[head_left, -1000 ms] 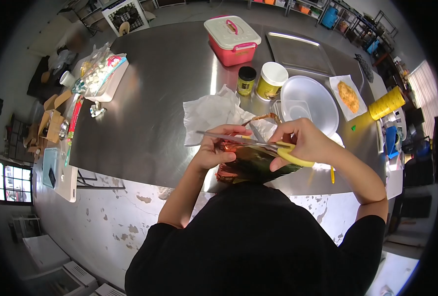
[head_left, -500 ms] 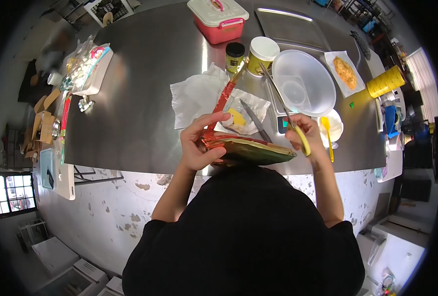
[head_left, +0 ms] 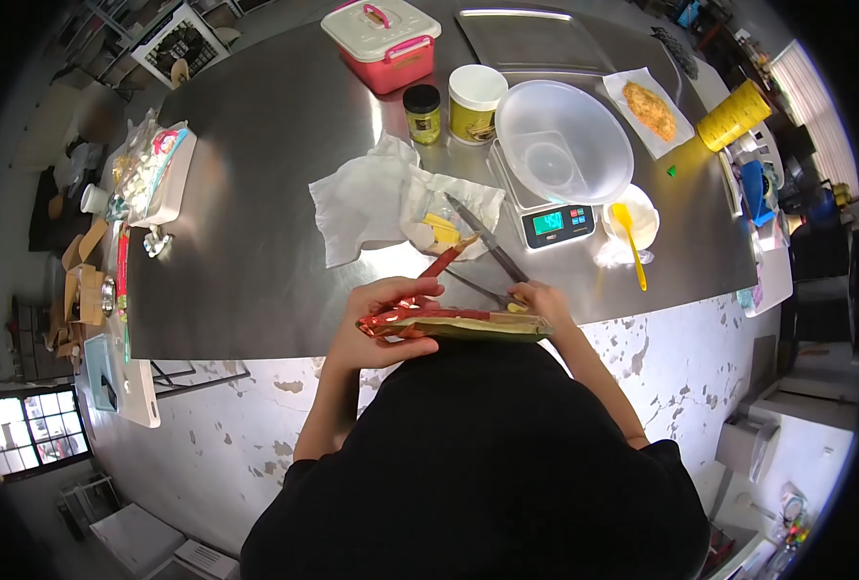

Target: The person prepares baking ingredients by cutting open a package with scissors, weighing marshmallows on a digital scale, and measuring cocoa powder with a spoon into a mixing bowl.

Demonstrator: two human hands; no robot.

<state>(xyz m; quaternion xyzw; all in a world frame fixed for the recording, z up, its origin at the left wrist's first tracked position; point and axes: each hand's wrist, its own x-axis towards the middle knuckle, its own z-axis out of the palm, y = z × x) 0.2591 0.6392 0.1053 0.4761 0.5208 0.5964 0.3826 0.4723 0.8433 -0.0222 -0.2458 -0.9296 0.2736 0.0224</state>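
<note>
My left hand [head_left: 383, 317] grips the left end of a red and gold foil packet [head_left: 468, 327], held flat over the near edge of the steel table [head_left: 275, 145]. A thin red strip [head_left: 441, 263] rises from the packet's top edge beside my left fingers. My right hand [head_left: 547, 302] is at the packet's right end and holds yellow-handled scissors [head_left: 487, 290], their blades pointing left and low over the table. My dark sleeve and body hide the packet's lower side.
Just beyond the hands lie a paper towel [head_left: 357, 203], a yellow butter piece [head_left: 439, 227] on clear wrap and a knife [head_left: 485, 240]. Farther back: digital scale [head_left: 557, 222] under a clear bowl [head_left: 565, 135], two jars [head_left: 475, 101], pink box [head_left: 381, 43], yellow spatula [head_left: 628, 242].
My right hand has brought the scissors down from raised over the bowl to low beside the packet. The packet has tipped flatter and moved nearer my body, and the strip has dropped lower.
</note>
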